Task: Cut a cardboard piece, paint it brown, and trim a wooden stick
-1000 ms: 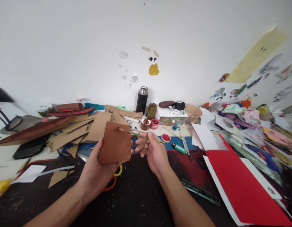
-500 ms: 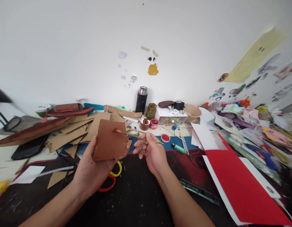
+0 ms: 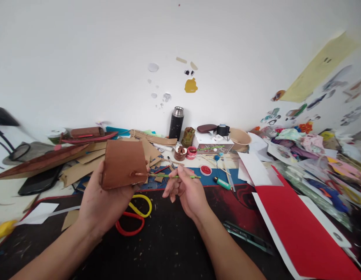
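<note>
My left hand (image 3: 100,200) grips a square piece with brown paint on its face (image 3: 122,159) from below and its left side. In my right hand (image 3: 187,190) is a slim paintbrush (image 3: 161,175) with a green handle, pinched between thumb and fingers. The brush's brown tip touches the painted face near its lower right corner, where a wet streak shows. Under the left hand lie scissors (image 3: 130,233) with a red and a yellow handle loop; their blades are hidden. Beyond the right hand stands an open pot of brown paint (image 3: 180,154), with a pot of red paint (image 3: 191,154) beside it.
A black flask (image 3: 176,123) stands by the wall. Cardboard scraps (image 3: 78,167) and a brown boat-shaped model (image 3: 43,157) lie left. A red lid (image 3: 205,170), a teal-and-black tube (image 3: 222,182), and a red sheet (image 3: 300,225) lie right, near a utility knife (image 3: 247,236).
The painted piece has moved left and slightly up with my left hand. The brush tip has gone from the face's upper part to near its lower right corner. More of the scissors shows.
</note>
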Motion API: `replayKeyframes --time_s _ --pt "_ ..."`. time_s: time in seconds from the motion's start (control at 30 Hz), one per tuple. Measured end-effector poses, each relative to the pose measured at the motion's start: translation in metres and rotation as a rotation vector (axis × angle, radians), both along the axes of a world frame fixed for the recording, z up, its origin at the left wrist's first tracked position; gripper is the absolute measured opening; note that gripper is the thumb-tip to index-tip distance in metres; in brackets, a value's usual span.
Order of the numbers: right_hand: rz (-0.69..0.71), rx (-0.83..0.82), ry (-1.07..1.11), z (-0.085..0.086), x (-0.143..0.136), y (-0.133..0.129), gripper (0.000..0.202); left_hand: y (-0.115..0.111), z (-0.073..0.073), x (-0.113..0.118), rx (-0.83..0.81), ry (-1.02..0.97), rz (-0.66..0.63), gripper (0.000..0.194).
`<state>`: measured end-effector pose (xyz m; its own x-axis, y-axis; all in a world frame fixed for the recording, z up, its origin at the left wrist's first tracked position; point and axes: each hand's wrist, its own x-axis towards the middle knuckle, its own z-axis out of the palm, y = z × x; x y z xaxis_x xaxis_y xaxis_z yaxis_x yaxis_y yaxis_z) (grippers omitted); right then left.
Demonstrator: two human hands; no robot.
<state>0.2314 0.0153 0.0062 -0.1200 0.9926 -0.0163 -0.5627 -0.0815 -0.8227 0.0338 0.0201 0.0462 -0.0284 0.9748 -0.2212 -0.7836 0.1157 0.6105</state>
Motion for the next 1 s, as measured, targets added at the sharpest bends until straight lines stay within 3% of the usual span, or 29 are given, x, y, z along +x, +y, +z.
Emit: replayKeyframes --time_s 0.53,0.8,1.0 --pt "-0.068 -0.041 0.005 0.004 0.005 0.002 0.044 0.004 0.014 -0.006 0.015 -0.034 0.072 0.041" --pt "-0.004 -0.03 0.005 -0.001 0.0 -0.001 0.042 0.003 0.01 -0.006 0.008 -0.004 0.037 0.047" --pt "0.035 -0.02 0.0 -0.003 -0.005 -0.004 0.044 0.002 0.01 -0.001 -0.034 -0.116 0.046 0.047"
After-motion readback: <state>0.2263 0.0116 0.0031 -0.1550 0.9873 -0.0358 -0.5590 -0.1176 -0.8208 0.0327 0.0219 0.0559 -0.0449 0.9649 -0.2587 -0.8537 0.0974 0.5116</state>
